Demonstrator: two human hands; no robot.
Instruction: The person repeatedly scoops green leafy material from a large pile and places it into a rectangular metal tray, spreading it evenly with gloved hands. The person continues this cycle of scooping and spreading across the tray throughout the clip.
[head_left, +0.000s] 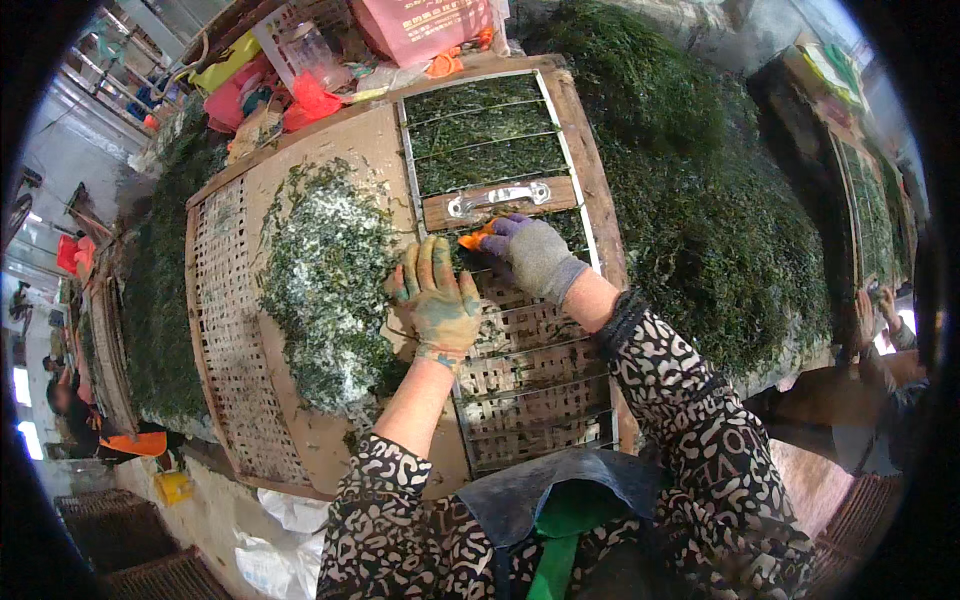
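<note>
My left hand (439, 300), in a stained, pale rubber glove, lies palm down with its fingers apart at the frame's left edge, beside the pile of wet seaweed (330, 285) streaked with white. In a grey and purple knit glove, my right hand (525, 247) grips an orange piece of cloth or rubber (478, 236) over the metal frame (589, 232) with cross wires. A wooden block with a metal handle (499, 199) rests across this frame, just beyond my right hand. Green seaweed fills the frame's far sections; a perforated mat (536, 397) shows through the near ones.
A large seaweed heap (705, 195) stands at the right, another (161, 322) at the left. Beyond the board are a pink bag (420, 30), a clear jar (311, 52) and red plastic (311, 101). Other people (75, 412) work at the far left and the right (885, 315).
</note>
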